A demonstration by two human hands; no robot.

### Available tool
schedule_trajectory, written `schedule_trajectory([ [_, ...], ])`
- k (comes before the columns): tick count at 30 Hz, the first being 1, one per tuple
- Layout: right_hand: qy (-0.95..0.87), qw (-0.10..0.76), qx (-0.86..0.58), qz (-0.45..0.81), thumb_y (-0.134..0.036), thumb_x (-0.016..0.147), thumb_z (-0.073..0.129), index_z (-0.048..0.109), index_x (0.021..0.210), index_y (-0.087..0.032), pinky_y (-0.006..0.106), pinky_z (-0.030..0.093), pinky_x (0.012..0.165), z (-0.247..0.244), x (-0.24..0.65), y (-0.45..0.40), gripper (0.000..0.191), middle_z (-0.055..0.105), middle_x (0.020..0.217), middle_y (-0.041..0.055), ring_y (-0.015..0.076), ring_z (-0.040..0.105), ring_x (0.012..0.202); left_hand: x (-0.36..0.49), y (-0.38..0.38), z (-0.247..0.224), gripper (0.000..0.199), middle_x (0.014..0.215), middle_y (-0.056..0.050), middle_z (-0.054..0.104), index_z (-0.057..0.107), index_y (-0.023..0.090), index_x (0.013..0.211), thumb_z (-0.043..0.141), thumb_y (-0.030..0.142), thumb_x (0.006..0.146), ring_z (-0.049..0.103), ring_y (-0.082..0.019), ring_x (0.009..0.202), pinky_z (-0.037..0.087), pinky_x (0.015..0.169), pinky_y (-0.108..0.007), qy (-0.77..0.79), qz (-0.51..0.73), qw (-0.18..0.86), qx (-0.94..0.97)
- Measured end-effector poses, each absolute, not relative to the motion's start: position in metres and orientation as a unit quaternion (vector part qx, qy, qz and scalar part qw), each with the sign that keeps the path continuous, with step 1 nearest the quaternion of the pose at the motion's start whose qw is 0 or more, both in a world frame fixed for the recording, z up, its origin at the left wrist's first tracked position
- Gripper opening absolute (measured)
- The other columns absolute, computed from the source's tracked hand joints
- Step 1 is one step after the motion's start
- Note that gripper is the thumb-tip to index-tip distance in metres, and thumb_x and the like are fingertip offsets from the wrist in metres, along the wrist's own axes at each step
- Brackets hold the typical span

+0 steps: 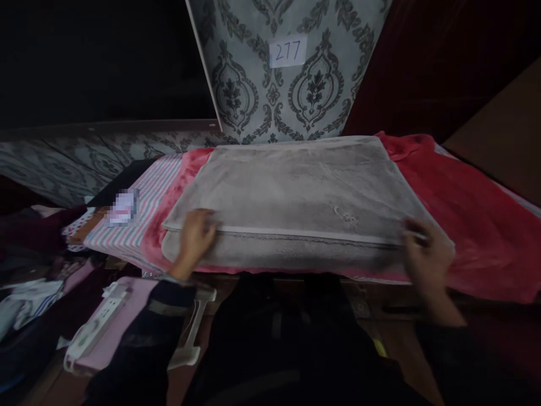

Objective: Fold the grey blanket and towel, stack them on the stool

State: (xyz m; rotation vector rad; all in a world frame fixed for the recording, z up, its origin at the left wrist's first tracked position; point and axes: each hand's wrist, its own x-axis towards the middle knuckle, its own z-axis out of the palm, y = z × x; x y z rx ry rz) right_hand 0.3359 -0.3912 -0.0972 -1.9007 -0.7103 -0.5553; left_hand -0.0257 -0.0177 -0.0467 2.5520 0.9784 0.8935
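Observation:
A grey plush blanket [291, 186], folded into a broad rectangle, lies flat in front of me. Its upper layer ends in a straight pale hem near the front, above a lower fold. My left hand [196, 239] is on the front left part, fingers curled at the hem and closed on the fabric. At the front right corner, my right hand [426, 256] is bent round the blanket's edge with its fingers drawn together, slightly blurred. A small raised light pattern shows on the blanket near the right hand. Beneath it spreads a red plush cover [465, 208].
A striped cloth [143, 197] lies at left, with a blurred-out packet on it. Behind stand a large dark screen [105, 62] and a patterned wall with a paper marked 277 [288, 51]. Below left are a power strip [99, 324] on a pink surface and heaped clothes [29, 304].

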Motion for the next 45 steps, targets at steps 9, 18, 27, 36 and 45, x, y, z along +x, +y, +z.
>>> schedule_trajectory([
  [9, -0.586, 0.345, -0.724, -0.113, -0.036, 0.100, 0.048, 0.074, 0.114, -0.024, 0.053, 0.053, 0.096, -0.108, 0.268, -0.282, 0.031, 0.070, 0.121, 0.0114, 0.0293, 0.064, 0.110, 0.031, -0.062, -0.073, 0.030, 0.127, -0.012, 0.067, 0.066, 0.018, 0.123, 0.057, 0.017, 0.095, 0.060, -0.026, 0.120, 0.051, 0.103, -0.048, 0.102, 0.184, 0.093, 0.973],
  [18, -0.628, 0.290, -0.709, -0.137, -0.024, 0.102, 0.043, 0.072, 0.120, -0.023, 0.047, 0.054, 0.097, -0.108, 0.272, -0.292, 0.035, 0.071, 0.119, 0.0094, 0.0260, 0.065, 0.110, 0.026, -0.058, -0.074, 0.031, 0.125, -0.013, 0.064, 0.064, 0.016, 0.124, 0.047, 0.013, 0.098, 0.058, -0.025, 0.117, 0.051, 0.103, -0.044, 0.081, 0.186, 0.043, 0.978],
  [27, -0.596, 0.321, -0.712, -0.186, -0.017, 0.101, 0.040, 0.075, 0.113, -0.023, 0.045, 0.053, 0.097, -0.117, 0.269, -0.287, 0.037, 0.074, 0.111, 0.0079, 0.0252, 0.064, 0.107, 0.024, -0.058, -0.072, 0.026, 0.101, -0.012, 0.062, 0.066, 0.015, 0.103, 0.044, 0.005, 0.094, 0.056, -0.026, 0.101, 0.050, 0.089, -0.043, 0.091, 0.171, -0.023, 0.981],
  [36, -0.599, 0.309, -0.717, -0.178, -0.021, 0.101, 0.045, 0.074, 0.118, -0.024, 0.047, 0.052, 0.097, -0.129, 0.262, -0.297, 0.034, 0.072, 0.121, 0.0087, 0.0266, 0.063, 0.112, 0.014, -0.060, -0.074, 0.025, 0.095, -0.011, 0.062, 0.068, 0.017, 0.100, 0.044, 0.011, 0.095, 0.056, -0.026, 0.095, 0.049, 0.083, -0.041, 0.095, 0.172, 0.011, 0.980],
  [45, -0.440, 0.242, -0.837, -0.217, -0.040, 0.106, 0.031, 0.046, 0.153, -0.019, 0.053, 0.038, 0.114, -0.085, 0.313, -0.328, 0.054, 0.048, 0.154, 0.0126, 0.0303, 0.038, 0.146, 0.051, -0.063, -0.046, 0.049, 0.153, -0.018, 0.049, 0.053, 0.018, 0.145, 0.043, 0.034, 0.100, 0.043, -0.034, 0.143, 0.037, 0.115, -0.055, 0.162, 0.205, 0.048, 0.964],
])
